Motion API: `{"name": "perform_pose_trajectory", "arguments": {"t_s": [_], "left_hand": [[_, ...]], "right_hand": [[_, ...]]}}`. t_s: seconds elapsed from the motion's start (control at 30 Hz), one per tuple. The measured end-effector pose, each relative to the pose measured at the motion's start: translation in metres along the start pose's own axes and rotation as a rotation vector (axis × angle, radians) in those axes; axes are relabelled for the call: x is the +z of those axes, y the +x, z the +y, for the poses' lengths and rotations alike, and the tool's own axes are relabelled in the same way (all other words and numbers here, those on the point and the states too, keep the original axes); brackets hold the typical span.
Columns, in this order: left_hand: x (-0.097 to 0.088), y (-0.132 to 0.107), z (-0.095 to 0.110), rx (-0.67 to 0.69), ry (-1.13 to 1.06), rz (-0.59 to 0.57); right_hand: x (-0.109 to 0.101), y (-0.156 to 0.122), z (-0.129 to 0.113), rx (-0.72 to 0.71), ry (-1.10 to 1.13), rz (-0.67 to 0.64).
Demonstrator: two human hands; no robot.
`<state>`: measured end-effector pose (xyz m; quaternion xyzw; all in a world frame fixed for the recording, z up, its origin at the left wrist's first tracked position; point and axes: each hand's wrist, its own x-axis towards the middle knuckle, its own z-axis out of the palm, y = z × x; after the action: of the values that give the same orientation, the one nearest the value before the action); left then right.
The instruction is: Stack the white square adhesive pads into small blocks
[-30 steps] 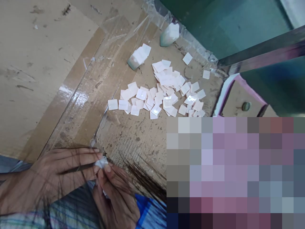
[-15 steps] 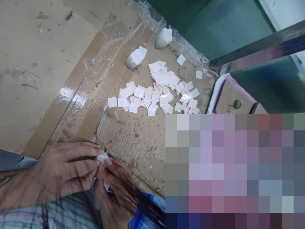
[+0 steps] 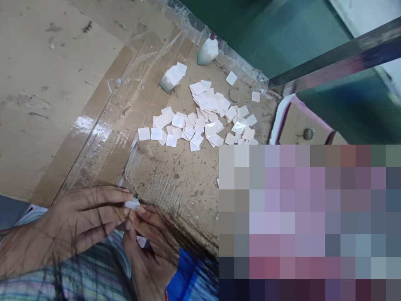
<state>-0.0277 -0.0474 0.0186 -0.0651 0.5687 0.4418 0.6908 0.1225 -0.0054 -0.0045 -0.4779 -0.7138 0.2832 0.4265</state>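
Note:
At the lower middle, both hands meet on a small white piece [image 3: 132, 204], thin and seemingly square, partly covered by fingers. My left hand [image 3: 89, 215] reaches in from the left and pinches its near and left side, the fingers long and close together. From below, my right hand [image 3: 152, 238] grips its right edge between thumb and fingertips. Another white square piece [image 3: 141, 241] shows below, in the curl of my right hand. Beyond the hands, many similar thin white squares [image 3: 208, 102] lie in a loose, overlapping heap on the cardboard surface [image 3: 163, 167].
Two upright stacks of white squares, a nearer stack [image 3: 172, 78] and a farther stack [image 3: 207, 52], stand at the back. A taped seam [image 3: 94, 125] crosses the cardboard. A green panel [image 3: 282, 46] borders the far right. Blurred blocks hide the lower right. Dark strands cross the hands.
The heap and stacks sit slightly farther left in view, as the camera has shifted. Both hands keep their hold on the small white piece, with slight finger movement.

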Motion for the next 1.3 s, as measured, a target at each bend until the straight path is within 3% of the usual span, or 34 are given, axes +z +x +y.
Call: {"name": "perform_pose_trajectory", "arguments": {"t_s": [0.07, 0.17, 0.23, 0.33, 0.37, 0.57, 0.73, 0.8, 0.9, 1.0, 1.17, 1.3], "left_hand": [[0.003, -0.018, 0.006, 0.195, 0.231, 0.037], [-0.005, -0.028, 0.016, 0.678, 0.676, 0.049], [-0.017, -0.018, 0.023, 0.97, 0.901, -0.091], [-0.039, 0.005, 0.034, 1.42, 1.422, -0.515], [-0.044, 0.01, 0.036, 1.47, 1.535, -0.534], [-0.046, 0.007, 0.028, 1.454, 1.643, -0.343], [-0.042, 0.005, 0.025, 1.486, 1.626, -0.403], [-0.042, 0.006, 0.022, 1.477, 1.576, -0.367], [-0.04, 0.012, 0.016, 1.543, 1.544, -0.354], [-0.037, 0.022, 0.01, 1.602, 1.45, -0.402], [-0.028, 0.037, 0.006, 1.621, 1.331, -0.425], [-0.027, 0.039, 0.006, 1.606, 1.274, -0.406]], "right_hand": [[-0.001, 0.003, -0.001, -0.005, 0.005, -0.044], [-0.005, 0.008, -0.002, -0.028, 0.02, -0.076], [-0.007, 0.008, -0.001, -0.019, 0.03, -0.081], [-0.006, 0.004, -0.001, -0.014, 0.03, -0.094], [-0.005, 0.003, -0.001, -0.011, 0.038, -0.075], [-0.004, 0.005, 0.0, -0.043, 0.024, -0.047], [-0.002, 0.007, 0.003, -0.062, 0.017, -0.012], [0.0, 0.003, 0.003, -0.037, 0.026, 0.033], [0.002, -0.002, 0.003, 0.0, 0.057, -0.018], [0.0, -0.006, 0.005, 0.085, 0.152, -0.026], [-0.012, -0.003, 0.011, 0.358, 0.403, -0.101], [-0.019, 0.004, 0.018, 0.407, 0.505, -0.198]]}}
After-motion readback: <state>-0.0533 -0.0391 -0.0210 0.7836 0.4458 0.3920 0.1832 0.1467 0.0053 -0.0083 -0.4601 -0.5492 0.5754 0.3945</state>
